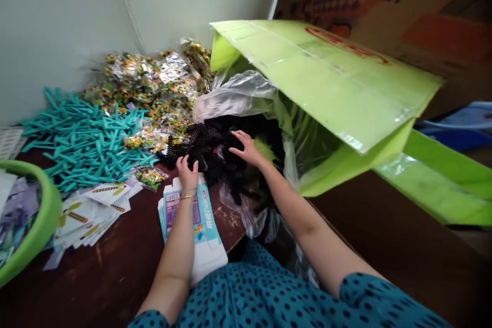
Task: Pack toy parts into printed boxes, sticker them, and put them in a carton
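A heap of black pieces dotted with rows of small holes (205, 138) spills from a clear plastic bag (238, 95) onto the table. My right hand (248, 149) is over this heap with thumb and fingers apart; nothing shows in its grip. At the heap's near left edge, my left hand (187, 174) has its fingers spread and looks to hold nothing. Whether either hand's fingertips touch the pieces I cannot tell. Under my left wrist lies a stack of flattened blue and white cartons (205, 236), partly hidden by my forearm.
Turquoise plastic sticks (90, 138) are piled at the left, beside small bags of colourful beads (154, 82). Printed cards (96, 215) lie in front of them. A green basket (54, 205) stands far left. The large green carton (338, 82) overhangs the right side.
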Motion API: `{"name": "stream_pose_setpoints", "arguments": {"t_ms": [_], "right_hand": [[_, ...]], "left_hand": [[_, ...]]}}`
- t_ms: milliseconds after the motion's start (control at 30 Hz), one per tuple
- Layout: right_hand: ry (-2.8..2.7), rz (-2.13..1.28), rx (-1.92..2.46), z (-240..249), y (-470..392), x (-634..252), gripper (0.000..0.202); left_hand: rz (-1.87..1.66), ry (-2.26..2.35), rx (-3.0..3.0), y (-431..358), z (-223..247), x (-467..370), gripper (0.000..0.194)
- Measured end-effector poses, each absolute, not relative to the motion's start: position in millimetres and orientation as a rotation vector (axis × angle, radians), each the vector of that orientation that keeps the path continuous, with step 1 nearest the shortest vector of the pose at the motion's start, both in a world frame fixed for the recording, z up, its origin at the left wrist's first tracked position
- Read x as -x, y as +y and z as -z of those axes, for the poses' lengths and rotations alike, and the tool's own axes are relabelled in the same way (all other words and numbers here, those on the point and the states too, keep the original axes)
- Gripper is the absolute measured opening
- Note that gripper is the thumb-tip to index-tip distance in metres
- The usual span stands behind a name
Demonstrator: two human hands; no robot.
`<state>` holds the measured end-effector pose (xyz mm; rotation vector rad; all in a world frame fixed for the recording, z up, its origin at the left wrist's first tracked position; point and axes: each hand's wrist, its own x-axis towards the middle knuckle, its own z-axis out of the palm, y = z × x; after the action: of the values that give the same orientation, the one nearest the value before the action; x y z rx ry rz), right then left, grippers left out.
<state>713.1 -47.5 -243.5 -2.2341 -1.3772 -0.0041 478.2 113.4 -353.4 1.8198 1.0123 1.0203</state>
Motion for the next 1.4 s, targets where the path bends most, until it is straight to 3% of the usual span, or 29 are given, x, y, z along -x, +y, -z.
{"name": "stream_pose_setpoints", "arguments": {"t_ms": [167, 333, 500, 633, 767, 900, 967, 1067, 1200, 1400], "right_hand": [[-1.400, 0.121, 2.221, 231, -86, -672, 0.067], [-1.803, -0.069, 2.195, 286, -168, -584, 0.064], [-1.727, -0.132, 2.419, 317, -181, -613, 0.052], [-1.280, -0.040, 2.601, 305, -156, -648, 0.046], [-1.167, 0.031, 2.395, 297, -148, -607, 0.042], [-1.248, -0.400, 2.084, 305, -154, -516, 0.046], [-1.280, -0.603, 2.020, 311, -156, -471, 0.055], [-1.301, -0.601, 2.051, 316, -155, -438, 0.069], [-1.288, -0.458, 2.261, 312, -148, -481, 0.080], [-1.208, -0.361, 2.443, 299, -120, -554, 0.056]], "left_hand": [[-1.036, 1.008, -1.809, 117, 347, -476, 0.047], [-1.079, 1.010, -1.690, 118, 331, -474, 0.045], [-1.049, 1.017, -1.714, 117, 298, -461, 0.045], [-0.841, 0.929, -1.985, 122, 272, -408, 0.048], [-0.736, 1.147, -2.136, 106, 270, -316, 0.040], [-0.640, 1.444, -2.052, 40, 294, -255, 0.031], [-0.614, 1.464, -2.041, -3, 309, -249, 0.037], [-0.617, 1.537, -1.967, -58, 325, -262, 0.060], [-0.639, 1.378, -1.754, -96, 328, -305, 0.060], [-0.689, 1.187, -1.415, -87, 313, -365, 0.080]]}}
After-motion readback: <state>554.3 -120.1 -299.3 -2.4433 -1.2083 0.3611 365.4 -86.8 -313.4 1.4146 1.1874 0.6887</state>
